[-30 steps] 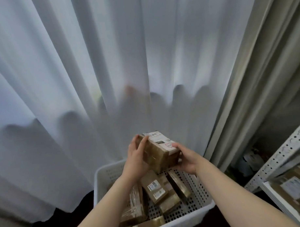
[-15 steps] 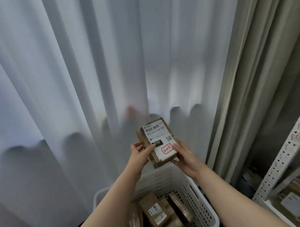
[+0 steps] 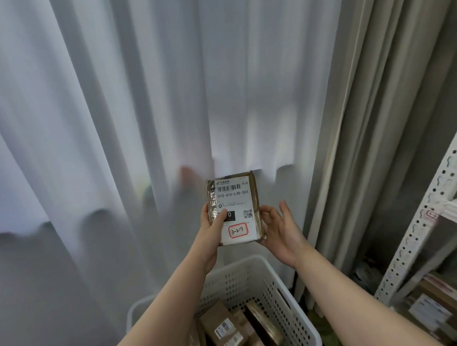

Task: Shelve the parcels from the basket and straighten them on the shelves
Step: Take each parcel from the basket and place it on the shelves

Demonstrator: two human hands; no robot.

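A small brown taped parcel (image 3: pixel 233 198) stands upright in front of me, its white label facing me with "3-2-7" circled in red. My left hand (image 3: pixel 211 233) grips its left edge, thumb lying across the label. My right hand (image 3: pixel 278 230) supports its right edge from beside and below, fingers spread and relaxed. Below, the white perforated basket (image 3: pixel 254 275) holds several more brown parcels (image 3: pixel 222 328).
A white sheer curtain (image 3: pixel 142 124) fills the view ahead, with a beige drape (image 3: pixel 363 142) to its right. At the right edge a white perforated metal shelf upright (image 3: pixel 418 218) stands, with boxed parcels (image 3: pixel 434 310) on a low shelf.
The parcel has risen out of the basket and turned upright so its label faces me. My view has shifted up and right, showing more of the shelf.
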